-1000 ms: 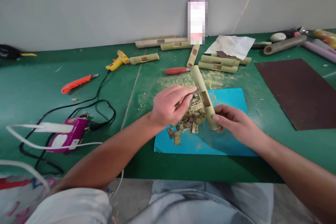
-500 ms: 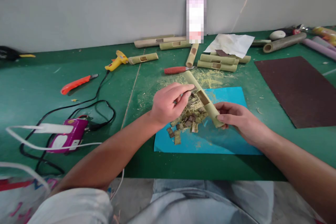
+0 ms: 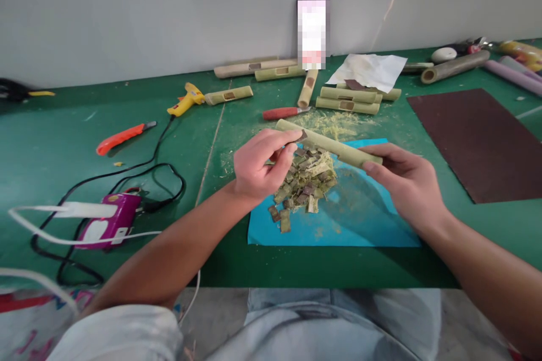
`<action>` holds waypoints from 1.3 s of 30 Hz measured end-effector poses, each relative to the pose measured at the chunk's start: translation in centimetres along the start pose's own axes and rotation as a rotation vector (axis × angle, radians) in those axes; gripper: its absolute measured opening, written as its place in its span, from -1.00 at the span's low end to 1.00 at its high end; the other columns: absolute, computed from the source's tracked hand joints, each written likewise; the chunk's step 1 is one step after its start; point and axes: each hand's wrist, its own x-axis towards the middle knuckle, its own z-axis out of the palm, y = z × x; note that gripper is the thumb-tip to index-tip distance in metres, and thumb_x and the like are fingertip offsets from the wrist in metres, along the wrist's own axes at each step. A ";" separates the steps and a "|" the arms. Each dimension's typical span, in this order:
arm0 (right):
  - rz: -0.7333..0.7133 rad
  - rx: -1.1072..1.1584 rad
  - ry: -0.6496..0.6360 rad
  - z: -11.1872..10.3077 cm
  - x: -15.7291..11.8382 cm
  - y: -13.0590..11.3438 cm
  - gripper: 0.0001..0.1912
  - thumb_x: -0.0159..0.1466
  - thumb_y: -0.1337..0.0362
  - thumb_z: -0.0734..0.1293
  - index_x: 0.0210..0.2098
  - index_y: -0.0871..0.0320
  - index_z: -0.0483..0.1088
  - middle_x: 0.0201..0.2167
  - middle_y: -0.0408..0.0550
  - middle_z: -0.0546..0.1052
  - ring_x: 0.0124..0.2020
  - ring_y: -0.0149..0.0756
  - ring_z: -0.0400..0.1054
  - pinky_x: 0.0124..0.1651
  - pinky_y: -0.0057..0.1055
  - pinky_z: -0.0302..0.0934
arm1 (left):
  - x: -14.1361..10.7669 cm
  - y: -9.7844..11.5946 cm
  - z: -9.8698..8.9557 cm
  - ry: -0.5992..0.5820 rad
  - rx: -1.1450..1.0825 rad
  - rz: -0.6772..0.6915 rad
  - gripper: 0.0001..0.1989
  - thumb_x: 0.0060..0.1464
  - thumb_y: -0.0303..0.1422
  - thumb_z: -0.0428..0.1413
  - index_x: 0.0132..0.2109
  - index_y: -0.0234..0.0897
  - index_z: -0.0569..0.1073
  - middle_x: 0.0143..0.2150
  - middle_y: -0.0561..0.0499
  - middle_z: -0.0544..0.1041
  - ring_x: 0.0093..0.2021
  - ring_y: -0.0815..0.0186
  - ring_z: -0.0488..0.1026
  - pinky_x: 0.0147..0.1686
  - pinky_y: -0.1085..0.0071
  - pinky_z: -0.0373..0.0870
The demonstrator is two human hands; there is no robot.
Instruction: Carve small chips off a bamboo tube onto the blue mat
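Note:
A pale green bamboo tube [image 3: 328,143] slants above the blue sheet [image 3: 364,220], its right end gripped by my right hand [image 3: 406,180]. The cut-out window seen earlier is turned mostly out of sight. Pinched between my left thumb and fingers is a small dark piece of sandpaper [image 3: 302,136], close to the tube near its left end. My left hand [image 3: 262,161] is closed; whether the paper touches the tube I cannot tell. Under the tube lies a heap of bamboo chips and shavings [image 3: 311,180].
Behind the tube lie a red-handled carving knife [image 3: 282,113] and several cut bamboo tubes [image 3: 347,105]. To the left are an orange utility knife [image 3: 122,137], a yellow glue gun [image 3: 186,100] and a purple power strip [image 3: 110,220] with cords. A large dark sandpaper sheet [image 3: 474,146] lies right.
The tube has swung from a steep slant to a flatter one and rolled, so its window faces away. My right hand rose slightly; my left hand shifted a little left.

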 end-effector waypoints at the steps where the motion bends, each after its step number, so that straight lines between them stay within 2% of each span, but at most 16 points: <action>1: -0.041 -0.020 0.039 -0.2 0.1 0.0 -0.77 0.15 0.11 0.44 -0.20 -0.04 0.55 -0.32 -0.14 0.56 -0.35 -0.32 0.41 -0.33 -0.36 0.30 | 0.0 0.0 0.0 0.003 0.000 0.005 -0.80 0.22 -0.46 0.09 -0.04 -0.20 0.52 -0.29 0.04 0.59 -0.36 0.43 0.49 -0.36 0.48 0.43; 5: -0.163 -0.018 0.200 -0.7 0.3 -0.3 -0.74 0.15 0.14 0.45 -0.15 -0.06 0.55 -0.29 -0.13 0.53 -0.35 -0.32 0.38 -0.32 -0.33 0.30 | 0.1 0.0 0.0 0.010 0.004 0.007 -0.79 0.21 -0.47 0.10 -0.04 -0.19 0.52 -0.31 0.06 0.58 -0.36 0.43 0.50 -0.39 0.50 0.41; 11: -0.343 0.100 0.406 -0.9 0.6 -0.9 -0.63 0.09 0.25 0.49 -0.08 0.05 0.55 -0.24 -0.09 0.55 -0.28 -0.32 0.39 -0.21 -0.30 0.31 | 0.2 0.2 0.0 0.018 -0.005 0.000 -0.81 0.21 -0.46 0.10 -0.06 -0.20 0.53 -0.31 0.05 0.58 -0.39 0.44 0.49 -0.45 0.52 0.37; 19: -0.701 0.113 0.583 -1.7 2.1 -0.3 -0.57 0.06 0.31 0.50 -0.05 0.02 0.54 -0.31 -0.09 0.52 -0.27 -0.27 0.40 -0.19 -0.21 0.29 | 0.1 0.0 0.0 -0.016 0.005 0.019 -0.84 0.23 -0.43 0.09 -0.08 -0.22 0.53 -0.34 0.04 0.58 -0.41 0.45 0.47 -0.47 0.52 0.37; 22: -0.831 0.056 0.648 -2.6 2.6 -0.1 -0.56 0.07 0.23 0.50 -0.03 -0.01 0.52 -0.21 -0.06 0.53 -0.27 -0.23 0.41 -0.25 -0.19 0.28 | 0.2 0.0 0.0 -0.016 0.010 0.023 -0.84 0.23 -0.45 0.09 -0.09 -0.23 0.53 -0.34 0.04 0.58 -0.42 0.45 0.47 -0.48 0.53 0.36; 28: -0.892 -0.067 0.698 -3.7 3.3 0.4 -0.50 0.11 0.05 0.46 0.03 -0.06 0.43 -0.01 -0.05 0.49 -0.18 -0.16 0.43 -0.19 -0.07 0.31 | 0.1 -0.1 0.0 -0.024 0.014 0.039 -0.84 0.21 -0.47 0.10 -0.09 -0.24 0.53 -0.36 0.04 0.57 -0.46 0.47 0.42 -0.48 0.54 0.36; 34: -0.893 -0.054 0.667 -3.7 3.5 0.9 -0.49 0.12 0.06 0.45 0.07 -0.08 0.39 -0.02 -0.04 0.47 -0.20 -0.19 0.41 -0.25 -0.12 0.31 | 0.1 -0.1 -0.1 -0.027 0.035 0.040 -0.82 0.20 -0.48 0.11 -0.09 -0.22 0.53 -0.34 0.05 0.58 -0.48 0.49 0.40 -0.50 0.56 0.35; 39: -0.907 -0.082 0.674 -3.9 3.6 1.1 -0.46 0.11 0.03 0.46 0.06 -0.08 0.39 -0.02 -0.04 0.47 -0.20 -0.17 0.41 -0.22 -0.07 0.31 | 0.1 -0.2 -0.1 -0.033 0.042 0.022 -0.83 0.21 -0.44 0.09 -0.09 -0.21 0.53 -0.34 0.05 0.59 -0.46 0.48 0.42 -0.49 0.55 0.37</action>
